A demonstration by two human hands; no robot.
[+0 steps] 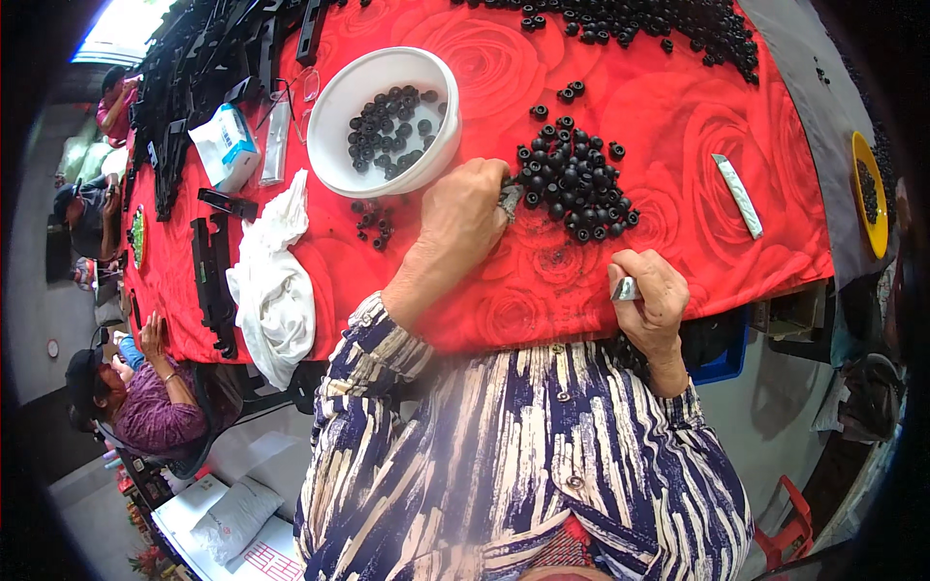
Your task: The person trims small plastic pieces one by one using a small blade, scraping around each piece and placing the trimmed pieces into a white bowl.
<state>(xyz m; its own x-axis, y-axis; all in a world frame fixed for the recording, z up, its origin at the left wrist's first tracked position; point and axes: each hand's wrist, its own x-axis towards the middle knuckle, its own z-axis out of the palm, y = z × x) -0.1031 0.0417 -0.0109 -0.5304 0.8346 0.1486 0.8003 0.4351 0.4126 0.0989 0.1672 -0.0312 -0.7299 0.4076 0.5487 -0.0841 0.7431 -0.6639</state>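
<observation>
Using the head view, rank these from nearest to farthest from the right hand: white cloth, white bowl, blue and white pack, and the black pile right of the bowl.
From the right hand:
1. Black pile, just ahead and to its left.
2. White bowl, farther left and ahead.
3. White cloth, well to the left.
4. Blue and white pack, far left, beyond the cloth.

The bead pile (573, 184) lies right of the bowl (387, 67) on the tablecloth (683, 189).
</observation>
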